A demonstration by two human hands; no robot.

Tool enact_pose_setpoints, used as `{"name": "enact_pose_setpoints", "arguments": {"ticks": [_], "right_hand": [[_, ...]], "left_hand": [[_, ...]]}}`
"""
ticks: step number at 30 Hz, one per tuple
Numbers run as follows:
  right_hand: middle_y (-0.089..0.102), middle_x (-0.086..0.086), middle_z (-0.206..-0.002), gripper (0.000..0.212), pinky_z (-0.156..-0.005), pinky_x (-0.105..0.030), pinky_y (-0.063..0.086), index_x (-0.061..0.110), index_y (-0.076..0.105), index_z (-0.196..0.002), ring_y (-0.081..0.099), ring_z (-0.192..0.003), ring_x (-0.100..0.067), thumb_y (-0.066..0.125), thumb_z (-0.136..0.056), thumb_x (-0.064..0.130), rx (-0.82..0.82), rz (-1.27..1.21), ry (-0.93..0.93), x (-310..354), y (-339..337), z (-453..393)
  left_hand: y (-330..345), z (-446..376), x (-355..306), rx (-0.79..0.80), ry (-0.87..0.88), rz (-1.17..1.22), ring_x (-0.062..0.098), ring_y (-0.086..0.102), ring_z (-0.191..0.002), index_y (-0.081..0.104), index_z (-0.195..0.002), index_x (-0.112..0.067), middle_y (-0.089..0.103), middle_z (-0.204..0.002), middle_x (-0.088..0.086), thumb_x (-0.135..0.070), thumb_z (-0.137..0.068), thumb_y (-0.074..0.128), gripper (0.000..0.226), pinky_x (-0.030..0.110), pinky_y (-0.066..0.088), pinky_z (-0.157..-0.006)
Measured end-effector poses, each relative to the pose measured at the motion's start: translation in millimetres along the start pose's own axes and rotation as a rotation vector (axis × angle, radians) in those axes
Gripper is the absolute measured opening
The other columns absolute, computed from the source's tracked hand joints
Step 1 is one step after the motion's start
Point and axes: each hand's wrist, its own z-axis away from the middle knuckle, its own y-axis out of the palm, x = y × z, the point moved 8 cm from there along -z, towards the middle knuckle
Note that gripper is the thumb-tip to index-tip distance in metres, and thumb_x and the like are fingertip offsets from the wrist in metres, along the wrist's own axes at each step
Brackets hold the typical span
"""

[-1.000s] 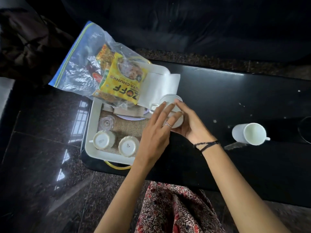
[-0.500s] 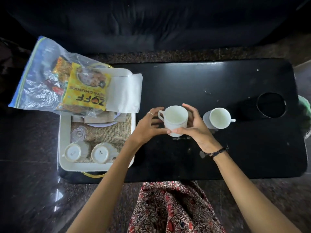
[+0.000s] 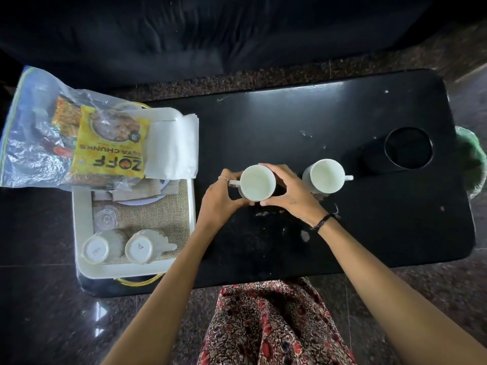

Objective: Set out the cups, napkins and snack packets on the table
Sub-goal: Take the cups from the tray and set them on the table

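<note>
So this looks like the cup-placing step, about midway through. A white mug (image 3: pixel 257 183) is cupped between both hands: the left hand (image 3: pixel 220 198) is wrapped around the handle side and the right hand (image 3: pixel 289 192) is curled around the other side, fingers partly closed against the wall. Whether the mug is already resting on the black bench (image 3: pixel 290 122) or held just above it can't really be told from this angle. A second white mug (image 3: pixel 326 175) has been set upright just beside it on the right, handle pointing away. Two more cups (image 3: pixel 117 247) are lying upside down in the white tray (image 3: pixel 79 227) at the left end of the bench, with a small clear glass (image 3: pixel 105 218) next to them. The white napkins (image 3: pixel 172 147) and the yellow snack packet (image 3: pixel 112 144), bagged in a clear zip bag (image 3: pixel 29 133), are piled over the far end of the tray, untouched. Next, the mug probably needs to be let go of once it sits steady, then a hand sent back to the tray, where each remaining cup will have to be flipped upright.
</note>
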Motion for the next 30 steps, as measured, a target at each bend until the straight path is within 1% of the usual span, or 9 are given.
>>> {"name": "enact_pose_setpoints", "arguments": {"ticks": [3,7,13,17,21,23,26,28,30], "right_hand": [[0.049,0.006,-0.126,0.076,-0.102,-0.025,0.029,0.023,0.046,-0.132,0.037,-0.116,-0.008,0.079,-0.066,0.006,-0.062,0.051,-0.01,-2.4,-2.1,-4.6],[0.051,0.003,-0.129,0.075,-0.097,-0.021,0.026,0.022,0.046,-0.132,0.032,-0.112,-0.008,0.077,-0.066,0.005,-0.109,0.096,-0.021,-5.3,-0.8,-7.2],[0.051,0.002,-0.129,0.075,-0.096,-0.021,0.024,0.022,0.045,-0.133,0.03,-0.113,-0.009,0.077,-0.067,0.005,-0.104,0.119,-0.015,-12.0,8.0,-8.7],[0.05,0.003,-0.131,0.075,-0.097,-0.022,0.023,0.023,0.044,-0.134,0.028,-0.115,-0.008,0.077,-0.068,0.006,-0.09,0.129,-0.026,-11.9,14.0,-10.4],[0.05,0.003,-0.134,0.077,-0.097,-0.022,0.023,0.023,0.043,-0.136,0.028,-0.116,-0.009,0.076,-0.069,0.006,-0.078,0.138,-0.018,-11.7,15.0,-12.0],[0.049,0.004,-0.135,0.077,-0.098,-0.023,0.023,0.024,0.041,-0.137,0.03,-0.12,-0.013,0.075,-0.07,0.006,-0.078,0.147,-0.011,-11.5,14.7,-11.3],[0.045,0.005,-0.138,0.08,-0.103,-0.026,0.025,0.027,0.035,-0.14,0.028,-0.123,-0.012,0.072,-0.073,0.004,-0.074,0.109,0.018,-13.2,17.3,-7.8],[0.04,0.006,-0.142,0.087,-0.109,-0.029,0.025,0.03,0.028,-0.143,0.027,-0.127,-0.013,0.072,-0.073,0.001,-0.081,0.068,0.036,-14.5,22.4,-3.2],[0.034,0.004,-0.144,0.093,-0.109,-0.028,0.027,0.03,0.024,-0.144,0.028,-0.129,-0.014,0.074,-0.071,0.001,-0.152,0.069,0.021,-13.5,25.0,2.4]], "left_hand": [[0.6,-3.2,2.6,-0.044,-0.014,0.02,0.012,0.055,-0.1,0.052,-0.103,-0.016,0.064,-0.115,-0.004,-0.017,-0.063,0.084,0.052,0.021,0.038,-0.079],[4.5,-9.2,5.9,-0.055,-0.01,0.001,0.019,0.055,-0.116,0.054,-0.111,-0.011,0.062,-0.126,0.001,-0.016,-0.063,0.084,0.057,0.023,0.039,-0.089],[6.6,-7.7,15.7,-0.039,-0.028,0.021,0.018,0.05,-0.125,0.054,-0.118,-0.011,0.056,-0.133,0.001,-0.015,-0.065,0.083,0.061,0.021,0.035,-0.096],[5.7,-5.7,23.8,-0.043,-0.044,0.045,0.016,0.046,-0.129,0.052,-0.115,-0.01,0.055,-0.135,0.001,-0.015,-0.066,0.083,0.058,0.02,0.033,-0.096],[5.2,-6.5,27.7,-0.044,-0.058,0.062,0.015,0.049,-0.125,0.049,-0.106,-0.017,0.056,-0.132,0.0,-0.017,-0.064,0.084,0.054,0.019,0.034,-0.093],[5.4,-6.2,29.1,-0.046,-0.06,0.075,0.013,0.052,-0.118,0.043,-0.099,-0.023,0.059,-0.122,-0.006,-0.017,-0.062,0.084,0.055,0.015,0.033,-0.087],[6.2,-5.9,29.6,-0.039,-0.036,0.064,0.01,0.052,-0.108,0.045,-0.11,-0.019,0.055,-0.112,-0.015,-0.018,-0.064,0.083,0.06,0.004,0.033,-0.076],[7.1,-5.6,29.0,-0.036,-0.012,0.07,0.009,0.049,-0.117,0.044,-0.124,-0.017,0.054,-0.123,-0.012,-0.016,-0.065,0.082,0.07,0.006,0.033,-0.088],[4.8,-0.7,25.4,-0.076,0.025,0.093,0.007,0.039,-0.128,0.039,-0.134,-0.014,0.044,-0.141,-0.002,-0.01,-0.066,0.082,0.08,0.016,0.03,-0.103]]}}
